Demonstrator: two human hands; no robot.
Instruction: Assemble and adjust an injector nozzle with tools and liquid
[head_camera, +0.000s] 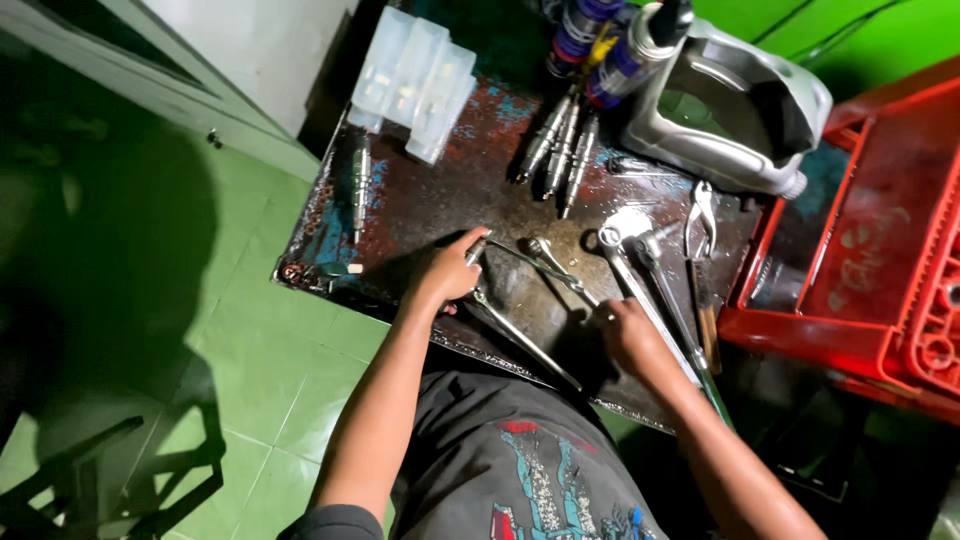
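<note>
Left hand (447, 273) pinches a wrench (520, 335) at its ten-o'clock end; right hand (628, 335) grips another wrench (563, 278). Both look stiff, heavy, oily; best held mid-shaft.

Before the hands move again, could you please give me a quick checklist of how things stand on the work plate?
1. Left hand on a tool: ok, fingers rest on the end of a long wrench.
2. Right hand on a tool: cannot tell, its grip is hidden.
3. Three injectors lying together: ok.
4. Lone injector clear of the hands: ok.
5. Pliers within reach: ok, right of the hands.
</note>
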